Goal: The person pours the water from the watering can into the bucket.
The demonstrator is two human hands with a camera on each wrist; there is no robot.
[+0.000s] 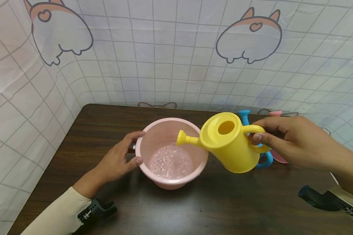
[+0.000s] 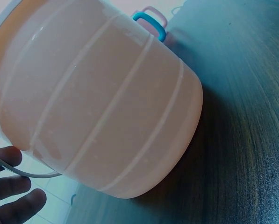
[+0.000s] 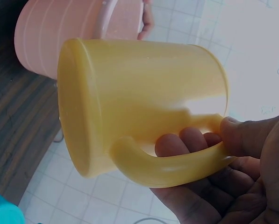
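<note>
My right hand (image 1: 294, 140) grips the handle of a yellow watering can (image 1: 238, 156), fingers looped through it in the right wrist view. The can is raised and tilted left, its spout (image 1: 186, 139) over the opening of a pink bucket (image 1: 170, 122). Water (image 1: 170, 161) with a rippled, bubbly surface lies in the bucket; I cannot tell whether a stream leaves the spout. At the bucket's left side my left hand (image 1: 114, 163) holds the rim with thumb and fingers. Beside those fingers, the left wrist view shows the bucket's thin bail handle (image 2: 36, 175).
Behind the yellow can stands a blue watering can (image 1: 266, 160), partly hidden. A pink one (image 1: 275, 113) is farther right, also mostly covered. The dark wooden table (image 1: 170, 215) meets a grid-patterned curtain (image 1: 164, 71) at the back and left.
</note>
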